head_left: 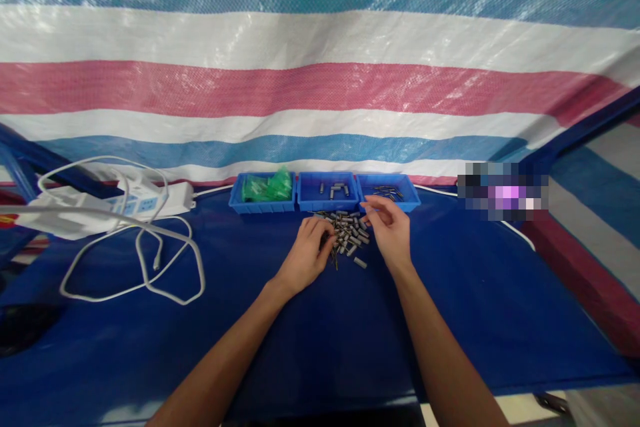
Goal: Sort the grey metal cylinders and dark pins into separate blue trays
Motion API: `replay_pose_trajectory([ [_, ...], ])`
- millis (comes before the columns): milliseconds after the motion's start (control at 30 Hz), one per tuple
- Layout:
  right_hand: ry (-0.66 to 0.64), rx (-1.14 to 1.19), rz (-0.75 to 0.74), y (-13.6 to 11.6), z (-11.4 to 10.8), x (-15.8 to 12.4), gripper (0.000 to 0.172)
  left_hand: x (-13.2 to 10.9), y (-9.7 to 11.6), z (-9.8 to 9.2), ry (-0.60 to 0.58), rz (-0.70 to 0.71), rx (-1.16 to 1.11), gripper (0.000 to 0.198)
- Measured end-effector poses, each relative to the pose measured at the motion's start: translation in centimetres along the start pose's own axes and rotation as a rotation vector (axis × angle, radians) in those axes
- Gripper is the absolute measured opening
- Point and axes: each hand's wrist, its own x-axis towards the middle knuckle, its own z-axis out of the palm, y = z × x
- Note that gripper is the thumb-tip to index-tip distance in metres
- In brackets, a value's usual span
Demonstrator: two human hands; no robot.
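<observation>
Your forearms (433,327) span the surface (325,347) toward the metal pieces (351,235), heaped before the blue bins (327,204). Your left grip (305,250) touches them, right grip (393,233) curls alongside; whether either pinches one, I can't tell. A careless nudge could roll cylinders (360,262) away.

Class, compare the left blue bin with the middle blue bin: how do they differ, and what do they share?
The left bin holds crumpled green plastic; the middle bin holds a few small grey cylinders. The left bin's contents rise above its rim, while the middle bin's lie low. The left bin ends the row; the middle bin sits between two others. Both are blue and open-topped.
</observation>
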Motion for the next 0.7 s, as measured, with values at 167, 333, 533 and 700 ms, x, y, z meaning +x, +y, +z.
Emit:
replay_pose_trajectory([
  [167, -0.072, -0.005, 0.005, 0.0, 0.3, -0.4, 0.029, 0.3, -0.5, -0.2, 0.233, -0.198, -0.11, 0.008],
  [333, -0.241, -0.05, -0.014, -0.1, 0.6, -0.9, 0.022, 0.4, -1.2, -1.0, 0.244, -0.079, -0.03, 0.006],
  [533, -0.351, -0.11, -0.065, -0.4, 0.8, -1.2, 0.02, 0.3, -1.8, -1.3, 0.116, 0.063, 0.045, 0.01],
  [700, -0.412, -0.111, -0.107, -0.6, 0.6, -1.2, 0.019, 0.4, -1.5, -1.5, 0.167, 0.085, 0.076, 0.009],
])
